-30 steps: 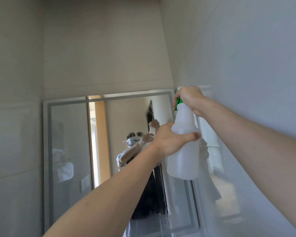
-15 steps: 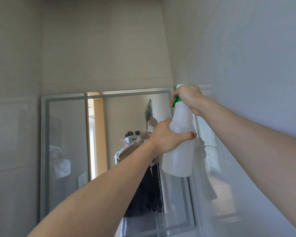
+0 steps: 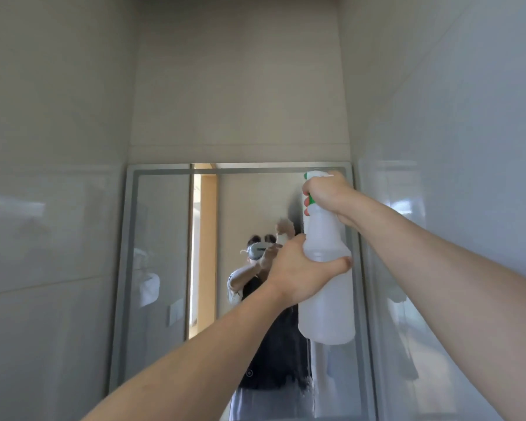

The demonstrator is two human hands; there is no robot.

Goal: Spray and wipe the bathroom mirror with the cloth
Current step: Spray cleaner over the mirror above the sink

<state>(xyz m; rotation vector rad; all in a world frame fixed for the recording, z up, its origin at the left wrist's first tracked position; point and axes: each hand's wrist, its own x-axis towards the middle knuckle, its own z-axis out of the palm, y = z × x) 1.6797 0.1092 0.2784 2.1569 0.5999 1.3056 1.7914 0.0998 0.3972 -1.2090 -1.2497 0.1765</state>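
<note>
Before the mirror, both hands grip the spray bottle: left body, right trigger.

A beige back wall is flanked by glossy grey tiled side walls, on which soft daylight reflections are seen.

The spray bottle at centre right is translucent, milky plastic with a smooth, slightly matt skin; its trigger head is glossy green and white plastic. The mirror is glossy glass with a frosted grey border band. Side wall tiles are smooth, shiny; the upper wall looks matt, faintly textured
</note>
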